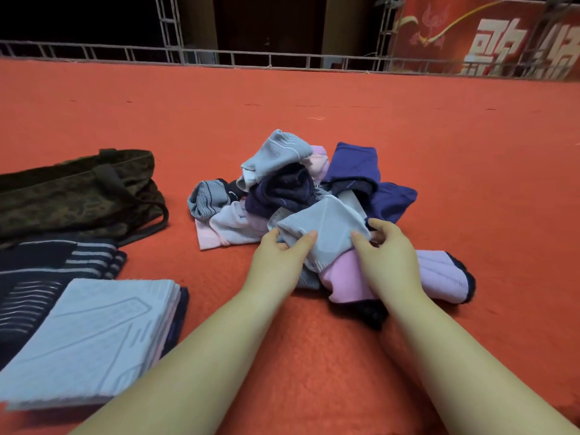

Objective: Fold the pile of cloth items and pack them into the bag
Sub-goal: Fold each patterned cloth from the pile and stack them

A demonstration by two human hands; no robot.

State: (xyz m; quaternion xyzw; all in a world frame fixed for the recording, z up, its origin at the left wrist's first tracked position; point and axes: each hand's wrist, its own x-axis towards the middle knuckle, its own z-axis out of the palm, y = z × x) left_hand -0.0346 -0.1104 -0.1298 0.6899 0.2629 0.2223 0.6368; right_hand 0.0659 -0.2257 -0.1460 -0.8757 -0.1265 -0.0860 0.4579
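A loose pile of cloth items [301,189] in grey, pink, navy and purple lies on the red carpet in the middle. At its near edge lies a light grey cloth [329,233]. My left hand [279,262] grips its left side, thumb on top. My right hand [389,255] grips its right side, fingers curled round the edge. A pink cloth [439,274] lies under my right hand. A stack of folded cloths [88,337], light blue on top, sits at the near left. The camouflage bag [69,196] lies flat at the far left.
A dark striped folded cloth [40,271] lies between the bag and the folded stack. Red carpet [314,105] stretches far behind the pile. A metal truss railing [282,58] and a red banner [489,39] close off the back.
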